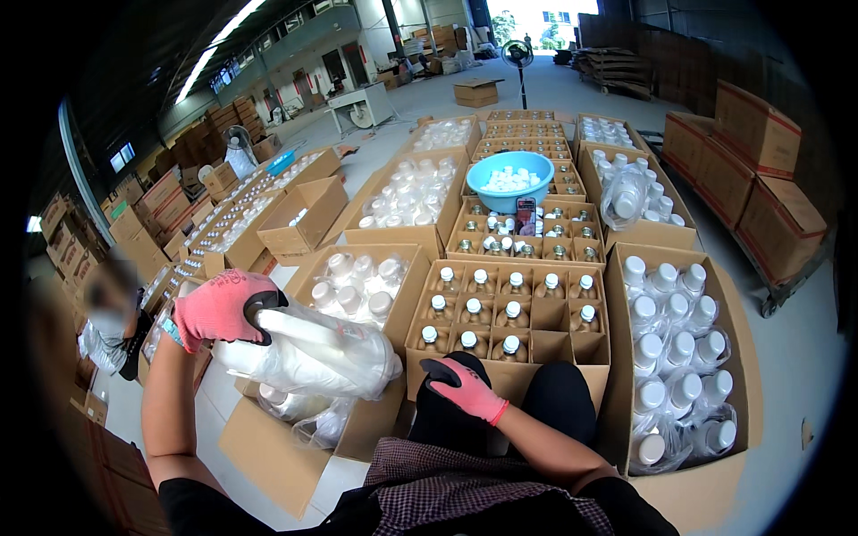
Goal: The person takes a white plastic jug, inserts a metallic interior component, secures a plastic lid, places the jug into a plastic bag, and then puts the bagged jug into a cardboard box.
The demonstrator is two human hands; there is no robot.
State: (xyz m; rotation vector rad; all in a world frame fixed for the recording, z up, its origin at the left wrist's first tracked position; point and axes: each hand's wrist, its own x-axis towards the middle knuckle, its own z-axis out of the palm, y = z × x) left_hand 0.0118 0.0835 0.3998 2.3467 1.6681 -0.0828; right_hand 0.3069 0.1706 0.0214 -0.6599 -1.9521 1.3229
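My left hand, in a pink glove with dark fingertips, grips a clear plastic bag of white bottles. The bag lies tilted on its side above an open carton, where more white-capped bottles stand in plastic. My right hand, gloved the same way, is over my lap with its fingers curled and nothing visible in them. Just beyond it is a divided carton of brown bottles with white caps; a few compartments on its right side hold no bottle.
At my right stands a long carton of bagged white bottles. Ahead, a blue basin of white caps and a phone sit on further divided cartons. A cart with stacked boxes is far right. Another person sits at left.
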